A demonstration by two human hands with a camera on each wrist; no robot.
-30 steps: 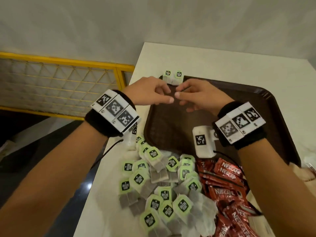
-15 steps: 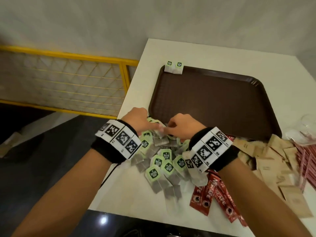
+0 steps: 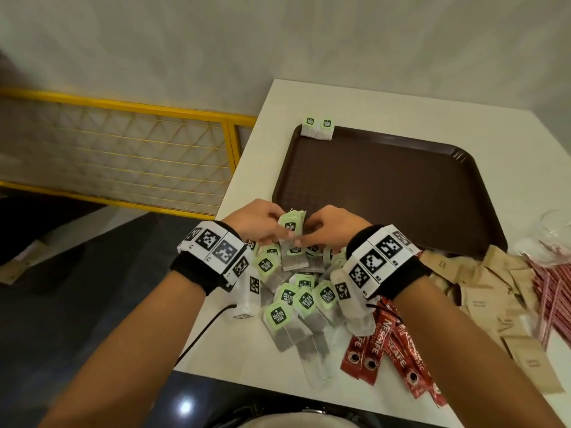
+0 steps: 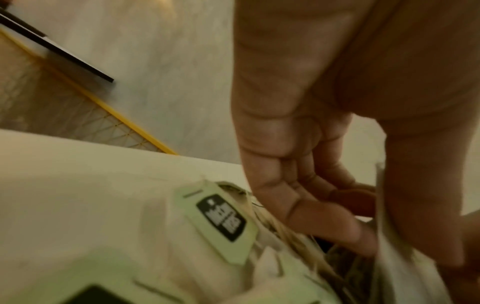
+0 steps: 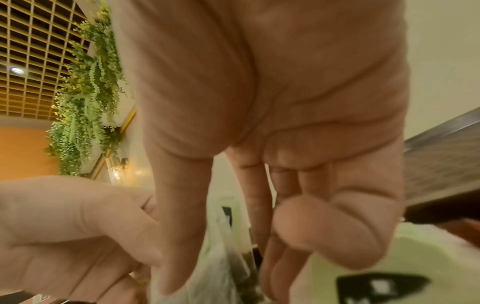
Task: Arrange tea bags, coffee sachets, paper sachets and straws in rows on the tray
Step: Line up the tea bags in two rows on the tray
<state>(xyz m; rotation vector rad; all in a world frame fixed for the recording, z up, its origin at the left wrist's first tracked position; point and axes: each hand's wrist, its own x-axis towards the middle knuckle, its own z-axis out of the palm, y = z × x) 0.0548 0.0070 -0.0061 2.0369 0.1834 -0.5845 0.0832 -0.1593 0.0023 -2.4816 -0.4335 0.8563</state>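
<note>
Both hands are at the far edge of the tea bag pile, right beside the near rim of the brown tray. The left hand and the right hand meet over a small clutch of tea bags, fingers and thumbs curled in and pinching it from either side, green tags up. It looks like several bags at once rather than one, and that is the first risk: a loose bundle held only at its edges could fan out or shed a bag on the way to the tray.

The pile itself is a tangle of overlapping sachets, so a lifted bag may well drag a neighbour with it. The heap also lies close to the near-left edge of the worktop, and anything dragged that way could slide off.

On the tray only two placed tea bags stand, at the far-left corner, apparently propped on the rim. A careless placement next to them could knock them over the edge and spoil the row just begun.

The red coffee sachets, brown paper sachets and wrapped straws lie heaped on the worktop to the right, untouched; the right forearm hangs just above the coffee sachets and could scatter them.
</note>
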